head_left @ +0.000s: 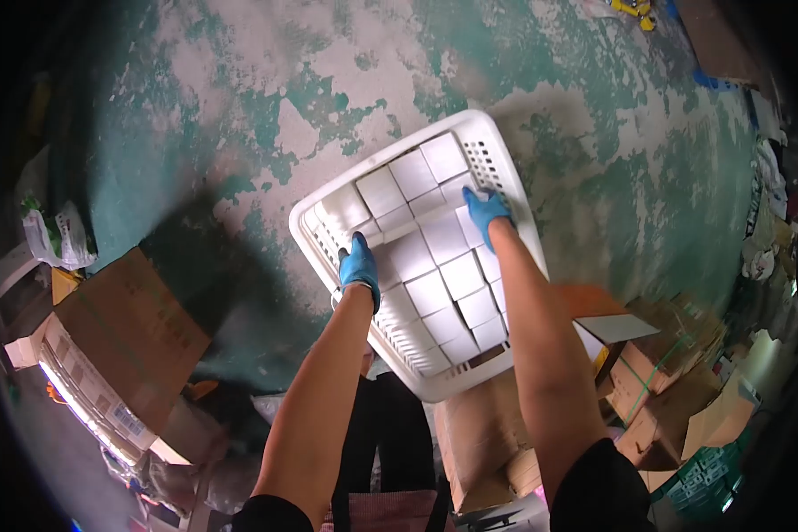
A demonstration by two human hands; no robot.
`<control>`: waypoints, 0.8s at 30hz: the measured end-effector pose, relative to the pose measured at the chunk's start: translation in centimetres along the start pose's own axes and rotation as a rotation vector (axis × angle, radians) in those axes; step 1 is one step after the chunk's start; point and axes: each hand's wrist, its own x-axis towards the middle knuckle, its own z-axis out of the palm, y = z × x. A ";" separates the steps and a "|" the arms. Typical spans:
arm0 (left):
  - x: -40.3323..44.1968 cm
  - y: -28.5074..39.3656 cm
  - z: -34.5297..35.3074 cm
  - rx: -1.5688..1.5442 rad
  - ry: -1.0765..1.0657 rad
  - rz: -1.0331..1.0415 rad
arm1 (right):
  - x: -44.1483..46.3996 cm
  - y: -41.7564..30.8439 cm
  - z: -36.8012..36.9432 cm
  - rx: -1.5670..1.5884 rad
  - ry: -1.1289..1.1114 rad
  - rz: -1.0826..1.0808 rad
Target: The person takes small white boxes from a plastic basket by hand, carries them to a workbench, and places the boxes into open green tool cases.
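Left hand (359, 269): blue-gloved, at white boxes (405, 257) — cannot tell whether grasping
Right hand (488, 213): across from it — grip equally unclear
Basket (446, 387): white, around the boxes

Packed in close rows between, beyond and nearer than the left hand (359, 266) and right hand (488, 215): plain white boxes (461, 275), square-faced, narrow dark gaps nearest the wearer; set inside a slanted white plastic basket (463, 383), perforated walls flanking both hands
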 end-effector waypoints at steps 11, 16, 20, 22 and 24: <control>-10.7 -0.2 -6.0 -0.580 -0.403 -0.101 | -31.8 4.8 -12.0 0.108 0.692 -0.656; -18.8 -5.2 -12.0 -0.512 -0.554 -0.270 | -47.1 5.1 -16.7 0.040 0.660 -0.747; -25.2 -12.1 -14.7 -1.127 -0.962 -0.357 | -56.6 4.7 -19.9 -0.003 0.635 -0.955; -29.3 -14.3 -17.1 -1.015 -1.056 0.006 | -62.7 3.7 -20.0 -0.045 0.615 -1.075; -36.4 -13.7 -22.7 -1.330 -1.136 -0.300 | -68.9 2.9 -18.6 -0.120 0.630 -1.297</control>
